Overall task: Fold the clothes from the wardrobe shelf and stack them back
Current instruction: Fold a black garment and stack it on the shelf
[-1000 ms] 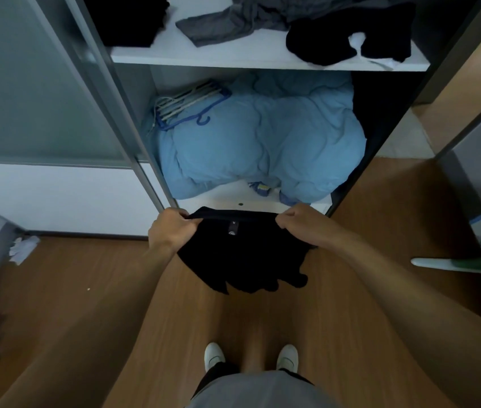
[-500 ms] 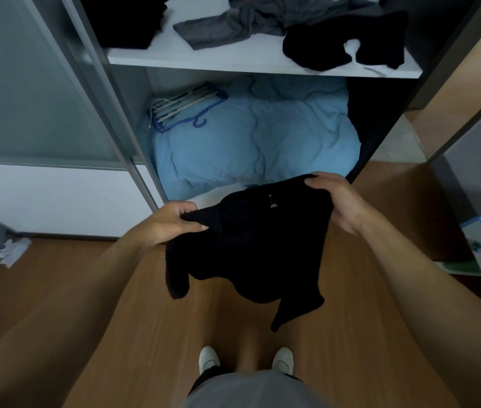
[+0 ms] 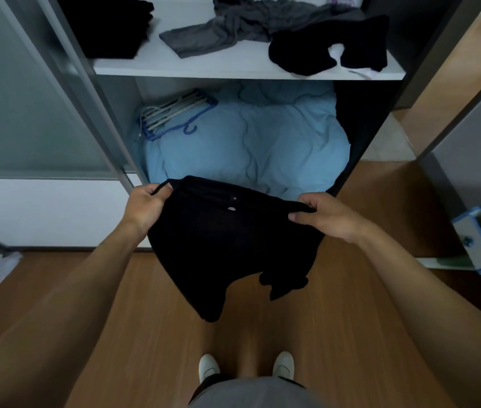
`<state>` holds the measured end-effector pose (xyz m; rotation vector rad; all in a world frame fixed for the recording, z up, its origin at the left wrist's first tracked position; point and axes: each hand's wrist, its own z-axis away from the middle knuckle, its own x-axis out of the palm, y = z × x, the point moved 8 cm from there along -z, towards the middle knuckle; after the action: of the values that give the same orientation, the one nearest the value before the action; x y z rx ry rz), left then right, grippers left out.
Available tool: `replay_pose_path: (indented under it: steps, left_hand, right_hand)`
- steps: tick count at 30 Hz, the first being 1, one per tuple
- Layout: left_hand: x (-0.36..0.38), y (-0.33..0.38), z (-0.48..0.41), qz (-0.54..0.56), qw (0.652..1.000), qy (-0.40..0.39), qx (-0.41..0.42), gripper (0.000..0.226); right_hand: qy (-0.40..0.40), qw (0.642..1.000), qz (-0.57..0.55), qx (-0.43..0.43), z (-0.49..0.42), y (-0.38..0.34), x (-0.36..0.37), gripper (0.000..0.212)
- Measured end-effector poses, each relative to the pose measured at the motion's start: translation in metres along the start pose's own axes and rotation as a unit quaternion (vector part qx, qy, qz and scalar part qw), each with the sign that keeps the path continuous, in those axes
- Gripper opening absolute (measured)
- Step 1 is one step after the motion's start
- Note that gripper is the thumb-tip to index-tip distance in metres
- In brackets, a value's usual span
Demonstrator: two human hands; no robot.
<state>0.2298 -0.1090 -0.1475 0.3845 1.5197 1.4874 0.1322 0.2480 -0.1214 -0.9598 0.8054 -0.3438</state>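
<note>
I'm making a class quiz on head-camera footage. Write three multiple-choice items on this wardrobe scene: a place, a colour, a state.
1. Where do the hangers lie? A on the floor; B on the blue duvet; C on a rail.
2. What colour is the garment held by the left hand and right hand? A black; B grey; C white.
3. The grey garment on the white shelf is: A folded flat; B crumpled; C hung up.
Answers: 1 B, they rest on the duvet below the shelf. 2 A, the cloth both hands grip is black. 3 B, it lies bunched and wrinkled.
</note>
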Motion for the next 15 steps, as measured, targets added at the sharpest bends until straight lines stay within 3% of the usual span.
replay_pose_path:
  steps: [3, 5, 10, 15]
  left_hand:
    - [0.009, -0.001, 0.005, -0.017, 1.0, -0.013, -0.001, 0.054]
    - [0.015, 0.001, 0.01, -0.01, 1.0, -0.021, -0.006, 0.053]
    - [0.043, 0.014, 0.031, 0.103, 0.988, -0.102, -0.06, 0.029]
    - [0.083, 0.031, 0.06, 0.199, 0.962, -0.16, -0.096, 0.016]
  right_hand:
    - [0.209, 0.976, 0.05, 0.021, -0.002, 0.012, -0.029, 0.042]
    - [0.264, 0.961, 0.039, 0.069, 0.001, 0.024, -0.035, 0.047]
    - [0.26, 0.933, -0.206, 0.142, -0.001, 0.035, -0.007, 0.021]
    - [0.223, 0.903, -0.324, 0.172, -0.007, 0.012, 0.042, 0.044]
